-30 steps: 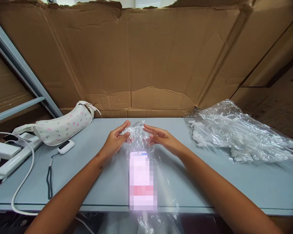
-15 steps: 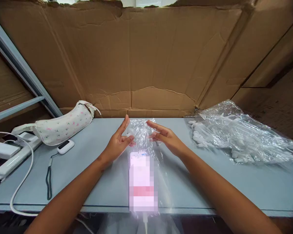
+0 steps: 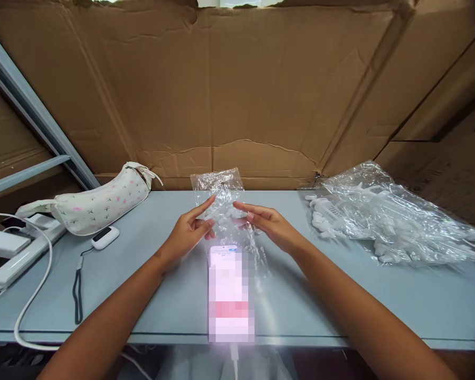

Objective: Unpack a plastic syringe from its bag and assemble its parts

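A clear plastic bag (image 3: 218, 184) with small white pieces (image 3: 221, 215) in its lower part is between my two hands, beyond the phone. My left hand (image 3: 190, 228) is at the bag's left side, index finger stretched out, thumb and other fingers bent in against the film. On the right side, my right hand (image 3: 271, 224) has its thumb and fingers around the bag's edge. Crinkled film hides some right fingertips. Below the hands lies a lit phone (image 3: 225, 285), its screen blurred, with a white cable (image 3: 234, 359) at its lower end.
At right lies a large clear bag (image 3: 374, 211) of white parts. A floral pouch (image 3: 106, 203), a small white device (image 3: 105, 238) with a dark strap, and a power strip (image 3: 27, 250) with cords are at left. Cardboard (image 3: 237, 95) stands behind the grey table (image 3: 324, 311).
The bag's upper end has risen and spread out to the left above my fingers. My left index finger has tipped lower to the right; my right hand has shifted slightly left.
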### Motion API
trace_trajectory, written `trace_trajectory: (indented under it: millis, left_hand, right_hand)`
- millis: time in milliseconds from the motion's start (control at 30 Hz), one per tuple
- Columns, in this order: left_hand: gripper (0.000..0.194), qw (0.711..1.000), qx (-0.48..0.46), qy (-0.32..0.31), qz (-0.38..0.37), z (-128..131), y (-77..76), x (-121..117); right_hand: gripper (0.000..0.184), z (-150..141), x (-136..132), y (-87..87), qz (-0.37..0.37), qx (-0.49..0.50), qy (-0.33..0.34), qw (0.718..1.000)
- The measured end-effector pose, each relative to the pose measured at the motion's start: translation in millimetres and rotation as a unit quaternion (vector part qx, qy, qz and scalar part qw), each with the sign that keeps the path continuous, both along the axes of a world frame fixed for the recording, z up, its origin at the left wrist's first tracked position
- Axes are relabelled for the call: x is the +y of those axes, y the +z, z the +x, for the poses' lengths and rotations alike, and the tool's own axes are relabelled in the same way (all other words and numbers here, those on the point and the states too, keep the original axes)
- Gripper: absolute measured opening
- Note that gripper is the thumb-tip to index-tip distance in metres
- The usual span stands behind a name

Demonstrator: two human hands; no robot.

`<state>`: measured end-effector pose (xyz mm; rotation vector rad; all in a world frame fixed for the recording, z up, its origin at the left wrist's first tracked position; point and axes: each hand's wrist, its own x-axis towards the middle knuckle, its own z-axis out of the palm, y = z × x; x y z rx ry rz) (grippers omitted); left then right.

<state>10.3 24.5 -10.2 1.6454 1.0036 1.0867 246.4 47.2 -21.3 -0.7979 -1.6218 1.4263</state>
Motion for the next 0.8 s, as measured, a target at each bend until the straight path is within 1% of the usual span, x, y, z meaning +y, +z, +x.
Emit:
trace_trajectory:
  millis: [67, 133, 200, 267, 333, 467, 500, 567, 633, 733, 800]
  left_hand:
    - [0.064, 0.999, 0.006, -0.033, -0.010, 1, -3.1, 1]
    - [0.052, 0.997, 0.022, -0.063, -0.023, 3, -5.0, 1]
    - [0.039, 0.996, 0.031, -0.076, -0.029, 4, -5.6, 1]
    - [0.034, 0.998, 0.022, -0.063, -0.023, 3, -5.5, 1]
    - [0.035, 0.999, 0.009, -0.030, -0.010, 1, -5.5, 3]
    - [0.039, 1.000, -0.003, 0.029, 0.012, -4, -4.9, 8]
    - [0.040, 0.999, -0.005, 0.037, 0.017, -5, -4.5, 8]
    - [0.046, 0.999, 0.001, 0.038, 0.022, -5, -3.2, 8]
    - [0.051, 1.000, 0.012, 0.006, 0.023, -5, -2.1, 6]
    - [0.052, 0.996, 0.030, -0.083, 0.020, -5, -2.3, 4]
    - [0.053, 0.990, 0.046, -0.132, 0.018, -6, -3.3, 4]
  right_hand:
    - [0.036, 1, 2, -0.7, 0.004, 0.027, -0.042, 0.999]
    - [0.038, 3, 5, -0.8, 0.011, 0.059, -0.070, 0.996]
    - [0.039, 4, 6, 0.1, 0.025, 0.086, -0.077, 0.993]
    - [0.039, 5, 6, 1.5, 0.037, 0.100, -0.068, 0.992]
    - [0.035, 6, 6, 3.0, 0.041, 0.087, -0.047, 0.994]
    - [0.035, 9, 5, 4.4, 0.012, -0.001, 0.027, 1.000]
    - [0.036, 9, 5, 4.3, 0.006, -0.011, 0.036, 0.999]
    - [0.039, 10, 7, 3.9, 0.004, 0.002, 0.035, 0.999]
    - [0.041, 10, 8, 3.4, 0.007, 0.036, 0.016, 0.999]
    - [0.041, 11, 10, 3.2, 0.006, 0.068, -0.011, 0.998]
    - [0.040, 11, 9, 4.0, 0.008, 0.074, -0.020, 0.997]
